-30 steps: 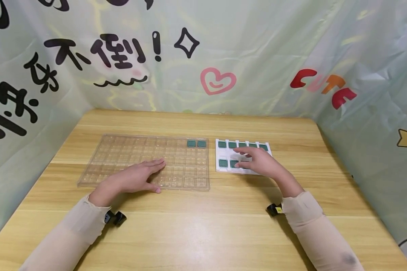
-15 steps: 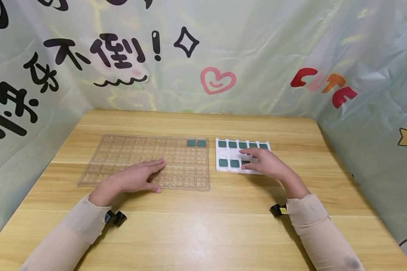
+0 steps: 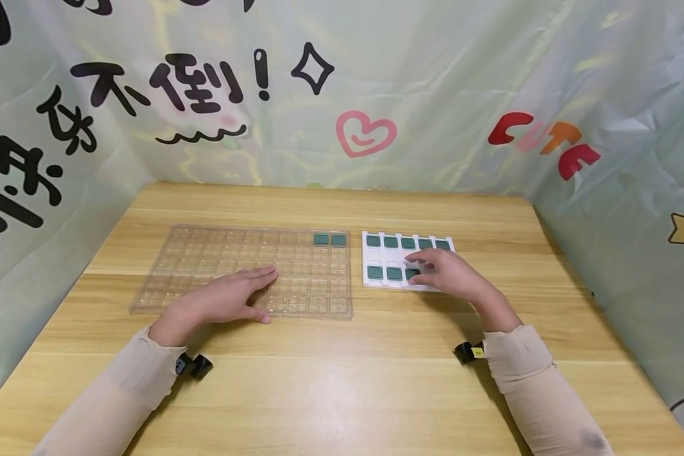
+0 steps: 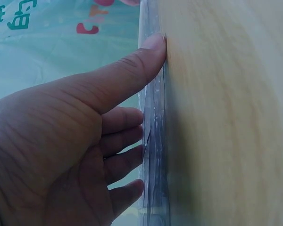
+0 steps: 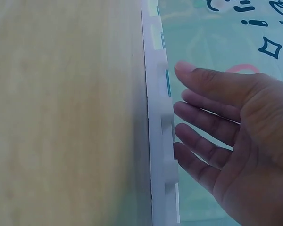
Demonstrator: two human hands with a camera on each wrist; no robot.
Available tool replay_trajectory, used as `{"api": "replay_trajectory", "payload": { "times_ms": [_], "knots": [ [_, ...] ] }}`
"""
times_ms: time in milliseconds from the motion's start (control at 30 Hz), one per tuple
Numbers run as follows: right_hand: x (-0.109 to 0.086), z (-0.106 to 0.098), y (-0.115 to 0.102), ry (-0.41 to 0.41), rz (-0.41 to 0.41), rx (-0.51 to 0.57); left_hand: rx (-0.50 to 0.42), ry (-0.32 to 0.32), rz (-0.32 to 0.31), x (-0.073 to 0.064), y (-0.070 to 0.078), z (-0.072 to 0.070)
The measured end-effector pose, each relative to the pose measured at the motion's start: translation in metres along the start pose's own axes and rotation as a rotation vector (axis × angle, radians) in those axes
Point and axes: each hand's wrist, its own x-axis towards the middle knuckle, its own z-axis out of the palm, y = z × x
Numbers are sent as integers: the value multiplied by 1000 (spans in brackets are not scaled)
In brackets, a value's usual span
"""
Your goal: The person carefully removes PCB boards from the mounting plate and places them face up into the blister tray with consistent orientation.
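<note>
My left hand rests on a clear plastic tray divided into small pockets. In the left wrist view its fingertips touch the tray's face and the thumb lies at the near edge. Two green chips sit in the far right pockets. My right hand hovers over a white tray, thumb and fingers apart with nothing between them. Several green chips lie in that tray's far and near rows. The thumb is by a partly covered chip in the near row; the hand hides the near right part.
Both trays lie side by side on a wooden table, a narrow gap between them. A printed cloth hangs behind and at both sides of the table. Each wrist carries a small black camera.
My right hand has shifted a little to the right over the white tray, uncovering more of the near-row chips. The left hand keeps its place on the clear tray.
</note>
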Motion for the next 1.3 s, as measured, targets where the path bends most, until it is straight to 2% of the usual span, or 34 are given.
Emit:
{"api": "replay_trajectory", "payload": {
  "times_ms": [400,867,1300],
  "knots": [
    [2,2,4,27,-1,-60,-6,0,-4,0,-1,0],
    [2,3,4,31,-53,-121,-4,4,3,-1,1,-1],
    [2,5,5,30,-54,-134,-1,7,-1,-2,3,-1]
  ]
}}
